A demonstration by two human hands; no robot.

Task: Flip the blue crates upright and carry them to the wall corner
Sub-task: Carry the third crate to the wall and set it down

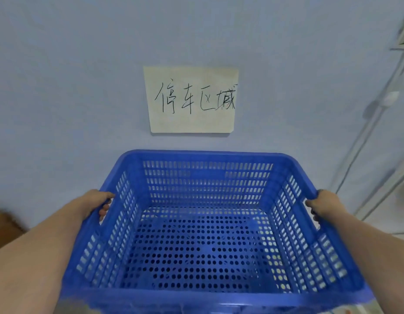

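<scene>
Blue crate (207, 223) upright (opening up), left hand (99, 203), right hand (323, 206) gripping handles

Count, head view: one blue perforated plastic crate (203, 234), upright. One cream paper sheet (191, 99) with handwritten characters on the pale blue wall (60, 87). Two hands: left hand (98, 201), right hand (325, 203), one at each crate side handle.

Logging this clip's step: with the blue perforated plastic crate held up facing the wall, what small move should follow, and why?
Probably lower it toward the floor by the wall. The blue perforated plastic crate is already upright and empty, the left hand and right hand grip its side handles, and its far rim sits close to the pale wall under the handwritten paper note.
</scene>
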